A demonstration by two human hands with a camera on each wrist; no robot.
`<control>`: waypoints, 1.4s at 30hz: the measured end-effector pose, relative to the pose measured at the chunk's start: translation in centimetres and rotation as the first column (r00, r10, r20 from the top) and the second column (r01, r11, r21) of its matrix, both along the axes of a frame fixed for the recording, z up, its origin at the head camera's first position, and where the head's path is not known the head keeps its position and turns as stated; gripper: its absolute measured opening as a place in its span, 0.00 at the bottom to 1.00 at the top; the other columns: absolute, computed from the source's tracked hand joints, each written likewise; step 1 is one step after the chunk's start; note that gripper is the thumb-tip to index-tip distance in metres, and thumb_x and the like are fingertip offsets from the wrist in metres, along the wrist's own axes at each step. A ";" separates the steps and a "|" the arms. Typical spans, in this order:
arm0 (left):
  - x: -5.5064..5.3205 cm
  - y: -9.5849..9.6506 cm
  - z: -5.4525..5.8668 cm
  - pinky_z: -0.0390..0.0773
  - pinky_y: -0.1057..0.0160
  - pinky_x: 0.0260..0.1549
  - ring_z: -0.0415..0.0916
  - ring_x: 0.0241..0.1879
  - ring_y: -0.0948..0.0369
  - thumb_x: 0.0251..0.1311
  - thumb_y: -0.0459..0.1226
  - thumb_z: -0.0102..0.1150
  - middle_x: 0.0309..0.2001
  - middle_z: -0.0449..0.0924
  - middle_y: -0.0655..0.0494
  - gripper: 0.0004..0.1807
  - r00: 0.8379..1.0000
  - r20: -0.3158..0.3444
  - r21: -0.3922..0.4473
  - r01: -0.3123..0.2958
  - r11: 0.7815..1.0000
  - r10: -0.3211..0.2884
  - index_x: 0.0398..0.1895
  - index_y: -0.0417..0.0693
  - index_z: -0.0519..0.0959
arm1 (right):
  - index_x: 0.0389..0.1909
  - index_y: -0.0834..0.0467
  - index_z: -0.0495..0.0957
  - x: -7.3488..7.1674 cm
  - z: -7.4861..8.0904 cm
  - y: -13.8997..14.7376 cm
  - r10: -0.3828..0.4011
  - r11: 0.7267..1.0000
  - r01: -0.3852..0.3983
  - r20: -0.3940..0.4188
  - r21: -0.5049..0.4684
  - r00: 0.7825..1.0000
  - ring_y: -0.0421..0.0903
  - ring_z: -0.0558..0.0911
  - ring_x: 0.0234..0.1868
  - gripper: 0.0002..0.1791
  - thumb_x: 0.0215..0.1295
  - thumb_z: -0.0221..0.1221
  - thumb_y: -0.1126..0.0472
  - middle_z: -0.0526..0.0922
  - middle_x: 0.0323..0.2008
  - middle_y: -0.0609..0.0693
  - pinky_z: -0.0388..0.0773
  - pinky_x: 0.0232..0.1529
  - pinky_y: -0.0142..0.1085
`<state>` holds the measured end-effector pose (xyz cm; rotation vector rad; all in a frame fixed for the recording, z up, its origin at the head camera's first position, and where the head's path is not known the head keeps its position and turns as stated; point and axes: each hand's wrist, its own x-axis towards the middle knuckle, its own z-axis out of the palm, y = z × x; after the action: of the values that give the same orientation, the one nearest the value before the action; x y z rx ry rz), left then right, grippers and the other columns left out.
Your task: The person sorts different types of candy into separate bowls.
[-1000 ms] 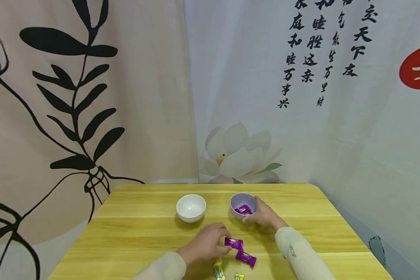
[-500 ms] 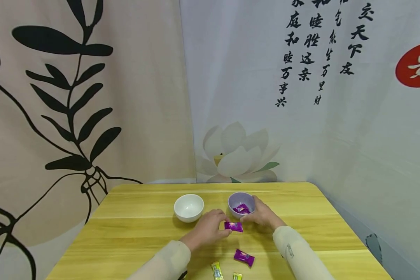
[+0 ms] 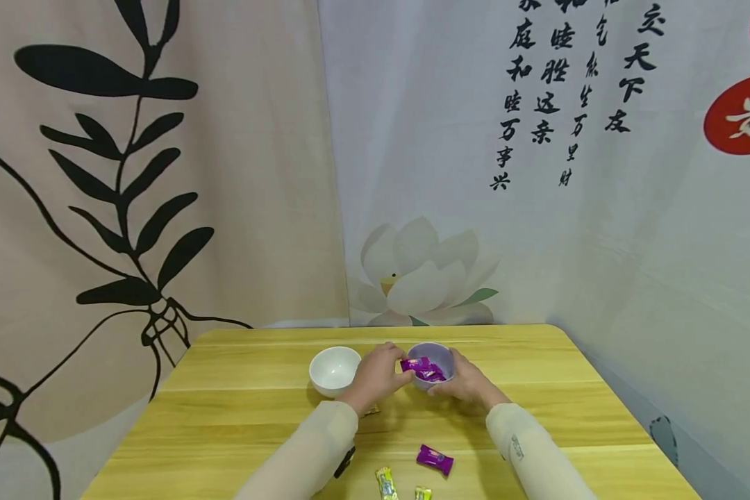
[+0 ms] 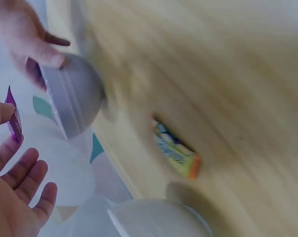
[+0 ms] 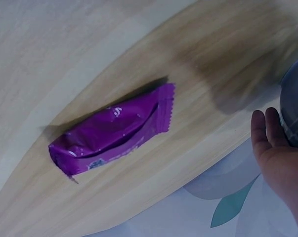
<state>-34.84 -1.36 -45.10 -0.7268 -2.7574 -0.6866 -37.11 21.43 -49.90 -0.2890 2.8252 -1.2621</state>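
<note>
My left hand [image 3: 375, 378] pinches a purple-wrapped candy [image 4: 14, 118] between thumb and finger at the left rim of the lavender bowl [image 3: 442, 355]. Its other fingers are spread in the left wrist view. Purple candies [image 3: 432, 375] lie inside that bowl, partly overlapped by the pinched one. My right hand [image 3: 471, 382] holds the bowl from the right, thumb at the near side and fingers round the far side. In the right wrist view, one purple candy [image 5: 109, 131] lies on the wooden table, well apart from the hand.
A white bowl [image 3: 334, 364] stands left of the lavender one, close to my left hand. Two yellow-wrapped candies [image 3: 386, 482] lie near the front of the table [image 3: 225, 423]. Another yellow candy [image 4: 176, 150] lies near the white bowl, mostly hidden by my left arm in the head view.
My left hand has picked a purple candy off the table and carried it forward to the lavender bowl. The right hand stays at the bowl. The head view has shifted slightly.
</note>
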 end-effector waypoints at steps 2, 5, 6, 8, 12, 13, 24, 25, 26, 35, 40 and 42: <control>-0.8 0.6 0.2 0.78 0.53 0.49 0.78 0.49 0.54 0.60 0.47 0.66 0.46 0.81 0.53 0.16 1.000 -0.008 0.012 -0.019 1.000 0.019 0.45 0.47 0.85 | 0.71 0.66 0.58 0.0 0.0 0.1 0.000 1.000 0.000 0.000 0.003 1.000 0.61 0.74 0.60 0.57 0.42 0.80 0.53 0.74 0.60 0.61 0.67 0.62 0.58; -1.7 1.5 0.5 0.76 0.52 0.51 0.77 0.48 0.54 0.60 0.48 0.66 0.46 0.81 0.53 0.17 0.999 -0.014 0.012 -0.052 0.999 0.052 0.45 0.47 0.85 | 0.72 0.66 0.56 0.0 0.0 0.1 -0.005 1.000 0.005 0.013 0.002 1.000 0.61 0.74 0.60 0.58 0.44 0.80 0.52 0.73 0.61 0.60 0.67 0.63 0.57; -2.0 1.7 0.5 0.76 0.52 0.50 0.77 0.48 0.54 0.60 0.48 0.66 0.45 0.81 0.53 0.17 0.998 -0.017 0.008 -0.061 0.998 0.061 0.45 0.47 0.85 | 0.72 0.66 0.56 0.1 0.0 0.1 -0.003 1.000 0.003 0.012 0.003 1.000 0.61 0.74 0.60 0.59 0.44 0.80 0.53 0.73 0.61 0.60 0.67 0.62 0.57; -2.4 2.2 0.6 0.76 0.52 0.50 0.77 0.47 0.55 0.60 0.49 0.66 0.44 0.81 0.53 0.17 0.996 -0.014 0.003 -0.084 0.997 0.084 0.44 0.47 0.85 | 0.72 0.66 0.55 0.1 0.0 0.1 0.001 1.000 -0.001 0.013 0.003 1.000 0.61 0.74 0.60 0.59 0.44 0.79 0.52 0.73 0.61 0.60 0.67 0.62 0.57; -3.0 2.9 0.6 0.75 0.52 0.49 0.77 0.45 0.55 0.60 0.49 0.67 0.43 0.80 0.54 0.17 0.993 0.003 0.006 -0.117 0.993 0.117 0.44 0.47 0.85 | 0.72 0.66 0.55 0.0 0.0 0.0 0.002 1.000 -0.002 0.010 0.007 1.000 0.60 0.74 0.60 0.59 0.44 0.79 0.52 0.73 0.61 0.60 0.68 0.62 0.56; -3.1 3.0 0.6 0.75 0.52 0.48 0.77 0.44 0.55 0.59 0.49 0.67 0.42 0.79 0.54 0.17 0.992 0.005 0.007 -0.125 0.992 0.125 0.43 0.47 0.85 | 0.72 0.66 0.55 0.0 0.0 -0.1 0.002 1.000 -0.002 0.010 0.006 1.000 0.60 0.74 0.60 0.59 0.44 0.79 0.51 0.73 0.61 0.60 0.68 0.62 0.56; -3.6 3.4 -0.2 0.74 0.47 0.54 0.75 0.55 0.49 0.62 0.51 0.66 0.54 0.78 0.47 0.27 0.988 0.048 -0.083 -0.142 0.986 0.146 0.59 0.46 0.79 | 0.72 0.69 0.55 0.4 0.3 -0.2 0.016 1.000 -0.016 0.000 0.014 1.000 0.62 0.73 0.61 0.59 0.44 0.79 0.51 0.71 0.62 0.64 0.67 0.62 0.57; -3.6 3.4 -0.2 0.73 0.46 0.55 0.75 0.55 0.49 0.62 0.50 0.66 0.55 0.78 0.46 0.27 0.988 0.056 -0.082 -0.142 0.986 0.147 0.59 0.46 0.79 | 0.72 0.69 0.54 0.4 0.3 -0.1 0.014 1.000 -0.014 -0.001 0.021 1.000 0.62 0.73 0.61 0.60 0.44 0.79 0.50 0.71 0.63 0.64 0.67 0.63 0.57; -3.6 3.4 -0.3 0.73 0.46 0.55 0.75 0.55 0.49 0.62 0.49 0.66 0.55 0.78 0.46 0.26 0.988 0.057 -0.078 -0.141 0.987 0.146 0.59 0.45 0.79 | 0.72 0.69 0.54 0.4 0.3 0.0 0.012 1.000 -0.012 -0.001 0.024 1.000 0.62 0.72 0.62 0.60 0.45 0.79 0.50 0.71 0.63 0.64 0.67 0.63 0.57; -2.7 2.3 0.0 0.74 0.48 0.54 0.76 0.53 0.50 0.61 0.47 0.68 0.52 0.79 0.48 0.22 0.997 0.021 -0.048 -0.078 0.996 0.079 0.53 0.46 0.82 | 0.71 0.64 0.58 0.1 0.2 0.3 0.015 1.000 -0.015 0.002 -0.003 1.000 0.60 0.73 0.61 0.56 0.45 0.79 0.52 0.73 0.61 0.60 0.66 0.63 0.57; -1.5 1.4 0.0 0.75 0.51 0.54 0.76 0.53 0.52 0.61 0.48 0.67 0.51 0.79 0.50 0.22 1.000 0.019 -0.038 -0.009 0.999 0.010 0.54 0.46 0.82 | 0.72 0.65 0.57 -0.1 -0.1 0.2 0.013 1.000 -0.013 0.003 0.012 1.000 0.60 0.73 0.61 0.58 0.44 0.79 0.50 0.73 0.62 0.60 0.66 0.63 0.58; -0.9 1.0 -0.1 0.75 0.52 0.53 0.76 0.52 0.53 0.61 0.48 0.67 0.50 0.79 0.51 0.23 0.999 0.031 -0.043 0.031 0.999 -0.029 0.55 0.46 0.82 | 0.72 0.65 0.57 -0.2 -0.2 0.1 0.009 1.000 -0.009 0.002 0.017 1.000 0.60 0.73 0.62 0.59 0.44 0.79 0.49 0.72 0.62 0.60 0.66 0.63 0.58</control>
<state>-35.71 -0.33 -45.21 -0.7746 -2.8029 -0.6504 -37.29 21.55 -50.11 -0.3000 2.8280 -1.2356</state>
